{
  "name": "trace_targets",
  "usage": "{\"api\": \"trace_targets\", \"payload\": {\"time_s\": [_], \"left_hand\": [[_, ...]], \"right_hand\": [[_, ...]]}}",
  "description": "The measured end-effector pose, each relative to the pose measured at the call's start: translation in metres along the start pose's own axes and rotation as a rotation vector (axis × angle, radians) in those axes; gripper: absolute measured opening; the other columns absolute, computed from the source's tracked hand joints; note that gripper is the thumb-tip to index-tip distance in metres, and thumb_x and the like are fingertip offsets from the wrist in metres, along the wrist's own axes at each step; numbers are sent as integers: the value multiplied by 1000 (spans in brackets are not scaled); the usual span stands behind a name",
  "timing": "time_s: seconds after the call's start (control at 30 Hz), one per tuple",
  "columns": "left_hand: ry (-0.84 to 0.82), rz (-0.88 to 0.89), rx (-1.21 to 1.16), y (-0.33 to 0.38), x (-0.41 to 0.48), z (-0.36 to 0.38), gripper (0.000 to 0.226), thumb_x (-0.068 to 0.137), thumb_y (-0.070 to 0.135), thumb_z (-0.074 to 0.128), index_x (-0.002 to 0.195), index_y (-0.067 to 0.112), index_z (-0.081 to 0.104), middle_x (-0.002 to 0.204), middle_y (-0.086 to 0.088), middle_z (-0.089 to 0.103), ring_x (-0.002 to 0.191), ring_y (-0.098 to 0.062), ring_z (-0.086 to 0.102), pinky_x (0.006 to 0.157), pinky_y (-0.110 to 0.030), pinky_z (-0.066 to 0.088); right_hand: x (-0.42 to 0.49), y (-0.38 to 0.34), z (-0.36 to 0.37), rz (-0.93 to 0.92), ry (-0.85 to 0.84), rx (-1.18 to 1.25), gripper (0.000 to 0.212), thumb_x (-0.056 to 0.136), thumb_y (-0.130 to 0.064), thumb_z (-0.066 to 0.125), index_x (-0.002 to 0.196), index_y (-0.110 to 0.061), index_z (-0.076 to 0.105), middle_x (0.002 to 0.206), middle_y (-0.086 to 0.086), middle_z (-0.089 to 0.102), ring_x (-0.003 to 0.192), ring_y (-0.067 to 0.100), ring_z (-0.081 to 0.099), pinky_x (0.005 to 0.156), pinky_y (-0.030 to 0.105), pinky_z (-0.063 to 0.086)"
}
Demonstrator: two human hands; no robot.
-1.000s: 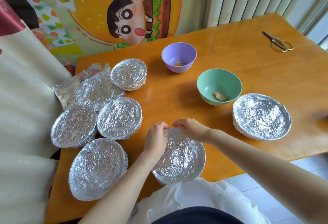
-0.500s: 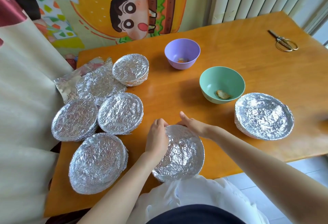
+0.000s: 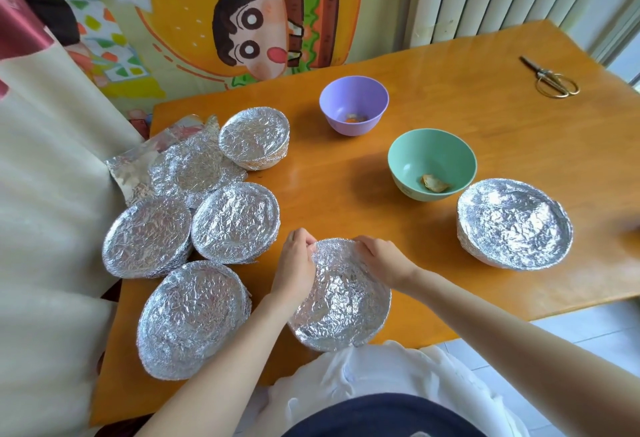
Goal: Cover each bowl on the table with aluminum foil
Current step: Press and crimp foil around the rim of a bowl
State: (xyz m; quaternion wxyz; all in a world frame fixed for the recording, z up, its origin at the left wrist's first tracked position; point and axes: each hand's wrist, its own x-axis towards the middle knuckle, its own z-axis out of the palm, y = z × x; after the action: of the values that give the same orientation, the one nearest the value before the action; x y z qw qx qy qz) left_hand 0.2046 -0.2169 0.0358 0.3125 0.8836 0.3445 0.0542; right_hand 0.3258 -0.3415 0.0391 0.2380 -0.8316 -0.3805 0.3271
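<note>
Fingers (image 3: 300, 238) of my left hand (image 3: 294, 265) and my right hand (image 3: 379, 255) pinch the crinkled foil (image 3: 334, 254) at the 12 o'clock rim of the bowl (image 3: 343, 308) in front of me, at the table's (image 3: 346, 201) 6 o'clock edge. From it, the green bowl (image 3: 408, 166) stands uncovered at 1 o'clock and the purple bowl (image 3: 353, 95) at 12. Wrapped bowls (image 3: 235, 220) cluster at 9 o'clock, and a lone wrapped bowl (image 3: 514, 223) sits at 3.
</note>
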Motion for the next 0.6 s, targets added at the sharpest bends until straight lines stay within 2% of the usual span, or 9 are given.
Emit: {"api": "trace_targets", "payload": {"time_s": [0.1,0.2,0.23,0.37,0.47,0.57,0.6], "left_hand": [[68,-55,-37,1,4,-3,22,93,-7,39,91,15,42,99,-1,45,85,-11,43,66,-12,36],[102,-97,-51,0,4,-2,18,94,-4,40,91,14,41,98,-4,47,84,-13,44,65,-16,33],[92,-103,-55,-1,4,-2,15,95,-1,40,91,14,42,98,-4,47,84,-14,45,65,-17,33],[27,-96,-126,-7,6,-6,8,97,14,44,100,15,52,104,-3,55,85,-13,53,70,-20,39],[-41,-20,-150,-2,9,-9,22,98,16,47,116,16,59,114,-1,58,93,-10,56,78,-17,44],[-74,47,-130,7,7,-8,26,98,9,46,116,12,63,102,-9,67,62,-15,54,50,-10,37],[-69,56,-110,8,6,-8,26,98,7,46,115,12,64,99,-10,69,59,-17,52,45,-10,35]], "right_hand": [[5,-1,-6,-18,62,51,32,102,-21,34,119,-6,57,111,12,64,102,29,56,80,30,37],[12,-2,-6,-41,89,22,27,101,-14,37,98,0,60,87,14,60,81,29,53,68,33,34],[14,-2,-7,-34,87,7,26,100,-12,37,97,1,60,86,14,60,80,29,53,67,33,33],[20,-2,-8,-40,59,-58,30,100,-11,36,117,-4,61,109,15,66,99,33,58,79,34,40],[21,-10,-6,-95,-9,-83,30,100,-10,37,120,-6,60,112,13,66,96,29,57,74,29,34],[22,-15,-5,-106,-57,-66,30,101,-11,36,115,-2,61,102,17,65,80,23,49,64,28,26],[22,-15,-6,-100,-62,-65,31,101,-12,35,112,1,61,99,19,65,78,24,48,64,31,25]]}}
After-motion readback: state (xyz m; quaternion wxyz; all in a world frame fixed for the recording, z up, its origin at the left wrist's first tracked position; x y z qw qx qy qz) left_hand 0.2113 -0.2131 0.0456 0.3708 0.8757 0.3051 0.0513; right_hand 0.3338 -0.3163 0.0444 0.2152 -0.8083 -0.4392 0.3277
